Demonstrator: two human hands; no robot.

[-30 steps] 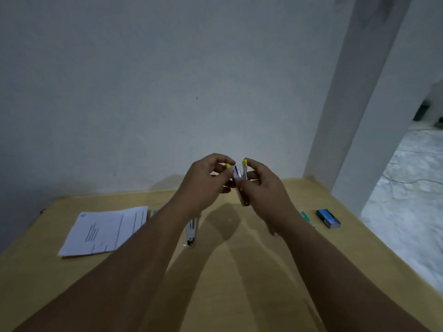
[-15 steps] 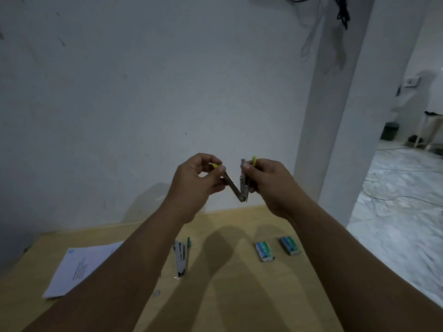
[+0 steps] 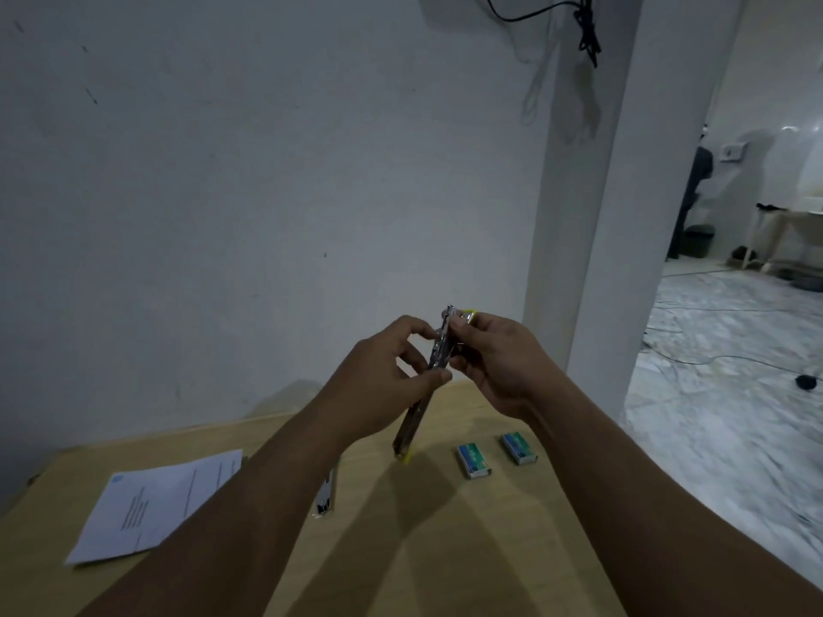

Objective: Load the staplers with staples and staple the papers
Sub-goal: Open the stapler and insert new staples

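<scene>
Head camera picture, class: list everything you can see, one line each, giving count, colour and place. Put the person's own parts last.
Table: one, light wood, against the wall.
Papers: one stack, white with print, table's left side.
Stapler in hands: one, metal with yellow ends, swung open, held above the table.
Stapler on table: one, metal, partly hidden by the left forearm.
Staple boxes: two, teal, right of centre.
Cable: one, black, hanging on the wall.
Left hand: grip on the stapler.
Right hand: grip on the stapler.
</scene>
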